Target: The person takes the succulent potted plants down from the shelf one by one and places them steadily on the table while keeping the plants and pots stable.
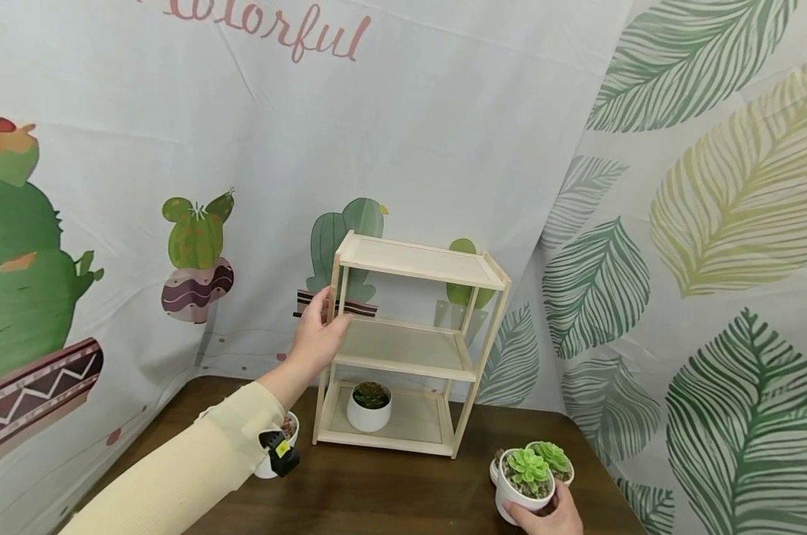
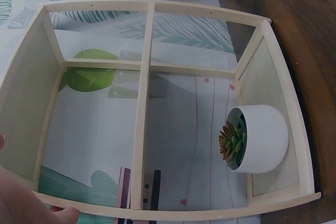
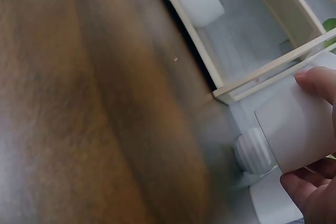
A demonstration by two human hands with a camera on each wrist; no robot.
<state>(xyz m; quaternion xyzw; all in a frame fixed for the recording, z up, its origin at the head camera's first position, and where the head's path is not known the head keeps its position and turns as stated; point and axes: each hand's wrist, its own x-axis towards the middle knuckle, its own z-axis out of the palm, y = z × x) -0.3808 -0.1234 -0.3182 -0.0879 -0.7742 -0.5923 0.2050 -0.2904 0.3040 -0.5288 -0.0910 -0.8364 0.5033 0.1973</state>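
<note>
A small three-tier wooden shelf (image 1: 403,365) stands on the table, and my left hand (image 1: 318,334) grips its left upright at about middle-tier height. On the bottom tier sits a white pot with a dark reddish-green succulent (image 1: 369,407), also seen in the left wrist view as a white pot (image 2: 265,139). My right hand (image 1: 553,516) holds a white pot with a bright green succulent (image 1: 527,475), thumb and fingers on opposite sides of the pot. In the right wrist view, this held pot (image 3: 299,124) appears tilted, its plant hidden.
Just behind the held pot are another green succulent in a white pot (image 1: 556,458) and a small ribbed white pot (image 3: 254,151). A white pot with a reddish plant (image 1: 266,468) is partly hidden by my left forearm. Printed cloth (image 1: 443,148) hangs behind the dark wooden table (image 1: 377,490).
</note>
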